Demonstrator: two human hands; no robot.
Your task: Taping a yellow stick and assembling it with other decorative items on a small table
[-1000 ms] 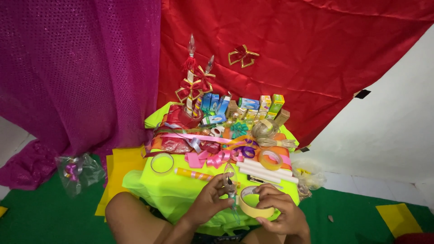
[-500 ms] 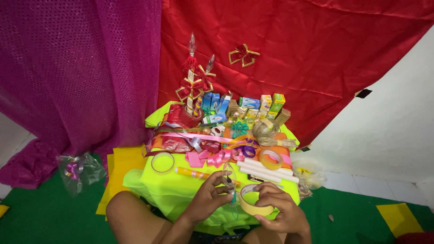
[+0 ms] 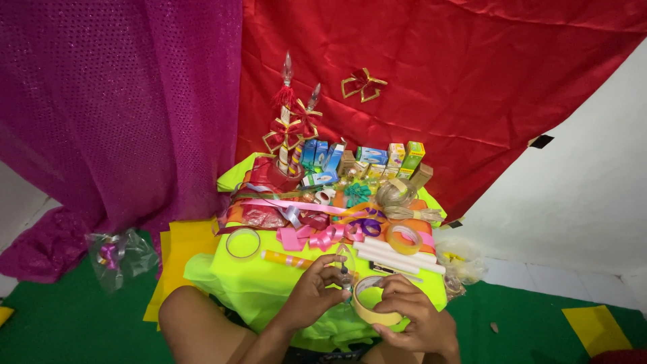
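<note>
Your left hand [image 3: 311, 296] pinches a small clear bulb [image 3: 344, 264] by its dark base, grip tight around it. Your right hand [image 3: 412, 317] holds a roll of yellow tape [image 3: 372, 302], fingers curled on its rim. Both sit at 6 o'clock, over the near edge of the table [image 3: 249, 283] in bright green cloth. White sticks [image 3: 397, 256] lie at 1 o'clock from the tape.

Hands [image 3: 367, 310] on tape roll [image 3: 375, 301]
</note>
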